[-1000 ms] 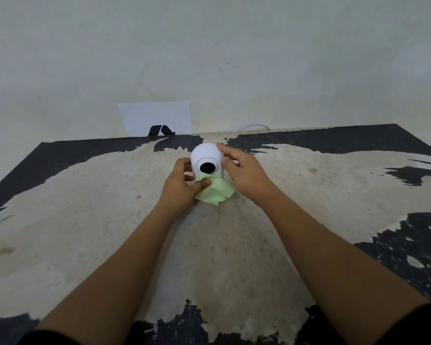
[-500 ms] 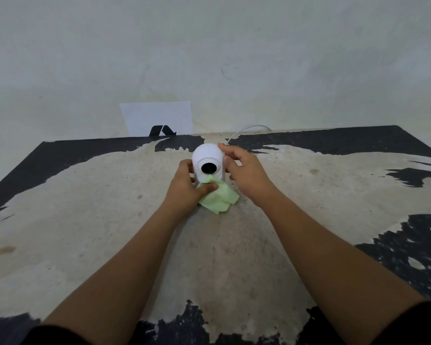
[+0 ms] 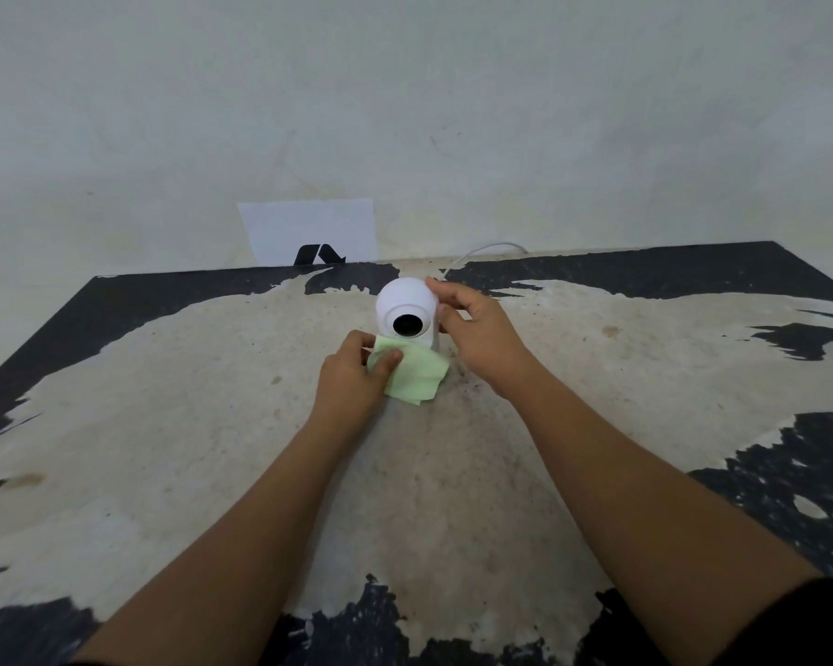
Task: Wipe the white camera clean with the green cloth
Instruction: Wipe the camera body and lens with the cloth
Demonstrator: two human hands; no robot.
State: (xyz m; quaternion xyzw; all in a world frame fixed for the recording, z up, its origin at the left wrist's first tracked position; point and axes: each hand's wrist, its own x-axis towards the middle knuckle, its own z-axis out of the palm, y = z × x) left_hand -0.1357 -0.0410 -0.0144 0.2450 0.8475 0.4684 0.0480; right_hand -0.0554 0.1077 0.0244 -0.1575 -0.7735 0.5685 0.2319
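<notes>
A round white camera [image 3: 407, 305] with a black lens stands upright near the middle of the table, lens facing me. My right hand [image 3: 482, 336] grips its right side, fingers curled over the top of the head. My left hand [image 3: 354, 377] pinches the folded green cloth [image 3: 414, 374] and holds it against the camera's lower front, just under the lens. The camera's base is hidden behind the cloth and my hands.
The worn table [image 3: 212, 449] is beige with black patches, its far edge against a pale wall. A white cable [image 3: 482, 252] runs from behind the camera to the wall. A white paper sheet with a black mark [image 3: 311, 233] leans at the back.
My left hand and the cloth have slid down and towards me from the lens to the camera's lower front. My right hand has kept its grip on the camera's side.
</notes>
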